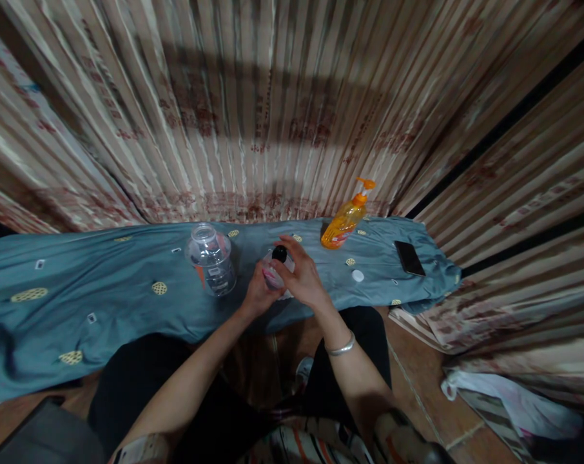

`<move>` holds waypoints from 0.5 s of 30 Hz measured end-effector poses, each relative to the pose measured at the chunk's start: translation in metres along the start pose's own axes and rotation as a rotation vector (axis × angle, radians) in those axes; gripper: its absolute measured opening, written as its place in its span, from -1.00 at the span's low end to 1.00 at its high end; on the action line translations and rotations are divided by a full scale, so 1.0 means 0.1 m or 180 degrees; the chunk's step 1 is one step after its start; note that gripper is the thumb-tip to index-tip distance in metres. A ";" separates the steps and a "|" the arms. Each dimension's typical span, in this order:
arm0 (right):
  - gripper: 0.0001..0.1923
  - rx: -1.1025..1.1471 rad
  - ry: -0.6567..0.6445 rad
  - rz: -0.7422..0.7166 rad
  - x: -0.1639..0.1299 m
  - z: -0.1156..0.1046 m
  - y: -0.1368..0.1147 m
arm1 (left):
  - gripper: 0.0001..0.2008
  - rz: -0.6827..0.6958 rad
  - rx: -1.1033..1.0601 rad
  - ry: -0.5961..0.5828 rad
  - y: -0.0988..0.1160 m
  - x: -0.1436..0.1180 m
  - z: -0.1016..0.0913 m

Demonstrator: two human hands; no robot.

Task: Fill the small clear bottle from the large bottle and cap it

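Observation:
Both my hands are around a small clear bottle (pixel 272 276) with a pinkish label and a black cap (pixel 279 254). My left hand (pixel 262 290) wraps the bottle's body from the left. My right hand (pixel 302 277) curves over the bottle's top from the right, its thumb and fingers at the black cap. Left of my hands stands a large clear plastic jar (pixel 217 267) with an open mouth. To the right, an orange pump bottle (pixel 344 222) stands near the curtain. A round white lid (pixel 358 276) lies flat on the cloth, close to my right hand.
Blue-green cloth (pixel 132 270) with yellow patterns covers the long surface. A black phone (pixel 410 258) lies at its right end. Striped, pleated curtains (pixel 253 116) hang behind and to the right. A grey object (pixel 50 435) is at the lower left, and a white bag (pixel 514 399) at the lower right.

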State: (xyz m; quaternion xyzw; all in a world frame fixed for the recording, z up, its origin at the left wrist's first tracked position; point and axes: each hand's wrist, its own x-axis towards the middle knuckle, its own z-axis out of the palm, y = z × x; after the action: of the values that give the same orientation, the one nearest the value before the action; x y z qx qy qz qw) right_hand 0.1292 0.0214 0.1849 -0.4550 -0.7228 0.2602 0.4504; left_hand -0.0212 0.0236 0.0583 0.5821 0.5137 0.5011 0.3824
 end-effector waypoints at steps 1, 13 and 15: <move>-0.51 -0.0012 -0.0005 -0.0005 0.00 0.00 0.00 | -0.49 0.0004 -0.0009 -0.0002 0.00 0.00 0.00; -0.59 -0.0203 0.0032 -0.0061 -0.01 -0.01 0.01 | -0.51 0.0044 -0.0172 0.0166 -0.02 -0.01 0.02; -0.50 -0.0260 0.0045 -0.0081 -0.01 -0.02 0.00 | -0.51 0.0077 -0.0219 0.0222 -0.03 0.00 0.03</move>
State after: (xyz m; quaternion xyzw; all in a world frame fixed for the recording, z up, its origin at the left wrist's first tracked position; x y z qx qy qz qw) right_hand 0.1307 0.0203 0.1855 -0.4656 -0.7353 0.2215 0.4398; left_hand -0.0186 0.0241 0.0550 0.5569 0.5021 0.5430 0.3780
